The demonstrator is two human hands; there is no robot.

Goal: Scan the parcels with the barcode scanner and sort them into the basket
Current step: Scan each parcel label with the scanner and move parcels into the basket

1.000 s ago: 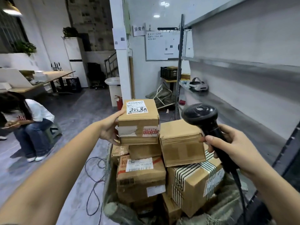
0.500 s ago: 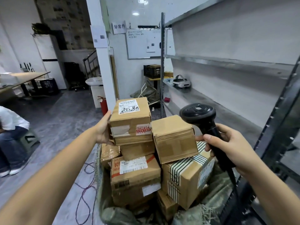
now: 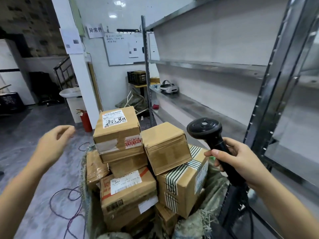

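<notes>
Item 1, nearest, at 4 o'clock: right hand (image 3: 241, 163), fingers wrapped tight round the handle of a black barcode scanner (image 3: 214, 145). The scanner head is raised at 2 o'clock of the pile, its flat round back turned to the camera; a dark cable is seen dropping from the handle base.

Item 2, at 9 o'clock: left hand (image 3: 53, 142), empty, fingers loosely curled and half open, thumb apart. It is blurred. Nothing is touched by it; it is held clear of the pile, to the left of the top parcel.

Item 3, centre to 6 o'clock: stacked cardboard parcels inside a frayed woven sack (image 3: 203, 219), whose edge is seen around them.
- Labelled parcel (image 3: 119, 133), topmost, at 12 o'clock of the pile, a white label with handwriting on its top face, grey and red-printed tape on its front.
- Plain parcel (image 3: 166, 147), just beside it at 3 o'clock, tilted, resting on a striped-tape parcel (image 3: 183, 183).
- Low front parcel (image 3: 127, 192), with a white barcode label, at 6 o'clock of the pile.

Item 4, at 8 o'clock: loose cables (image 3: 65, 204) looped on the grey floor.

Item 5, from 1 to 4 o'clock: metal shelving (image 3: 265, 104), a white headset (image 3: 169, 87) lying on a shelf further back.

Item 6, farthest, at 12 o'clock: whiteboard (image 3: 124, 49) on the wall; red fire extinguisher (image 3: 85, 120) at the base of a white pillar.
</notes>
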